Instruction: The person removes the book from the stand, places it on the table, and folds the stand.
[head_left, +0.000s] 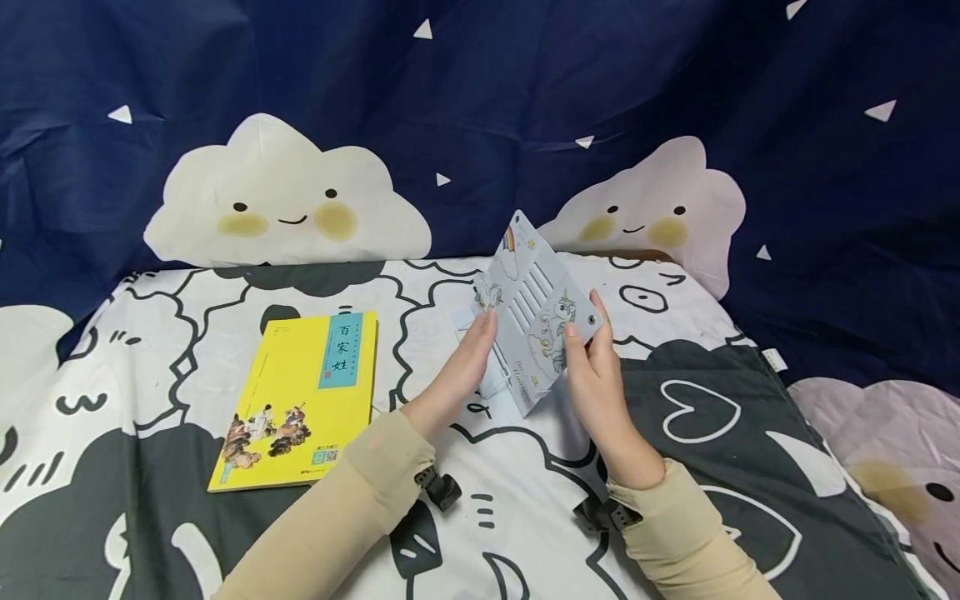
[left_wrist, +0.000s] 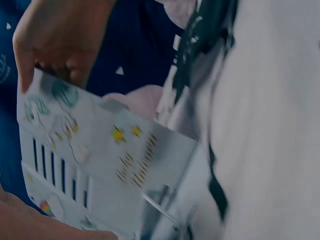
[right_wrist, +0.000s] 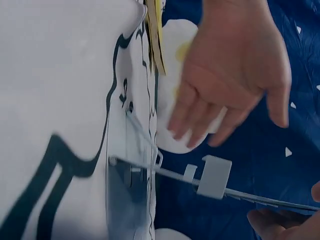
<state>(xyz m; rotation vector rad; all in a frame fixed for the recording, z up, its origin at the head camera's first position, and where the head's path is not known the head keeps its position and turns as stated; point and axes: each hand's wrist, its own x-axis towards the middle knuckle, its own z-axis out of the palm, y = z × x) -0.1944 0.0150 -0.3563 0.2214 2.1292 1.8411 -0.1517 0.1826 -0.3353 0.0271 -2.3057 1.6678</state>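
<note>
A pale blue folding book stand (head_left: 536, 321) with unicorn, rainbow and star prints is tilted between the two hands. My right hand (head_left: 596, 367) grips the panel's right corner, thumb on the printed face and fingers behind it. On the other side, my left hand (head_left: 468, 354) is beside the panel's left edge. In the right wrist view that left hand (right_wrist: 235, 70) has its fingers extended, apart from the panel. Below the panel, the stand's flat base (right_wrist: 127, 200) is at the sheet, with a thin metal wire (right_wrist: 144, 131) above it.
A yellow book (head_left: 300, 400) with a blue title label lies left of the hands on the patterned bed sheet (head_left: 510, 492). Behind the bed hangs a dark blue curtain (head_left: 480, 100) printed with clouds and triangles. Each wrist wears a small black camera (head_left: 438, 487).
</note>
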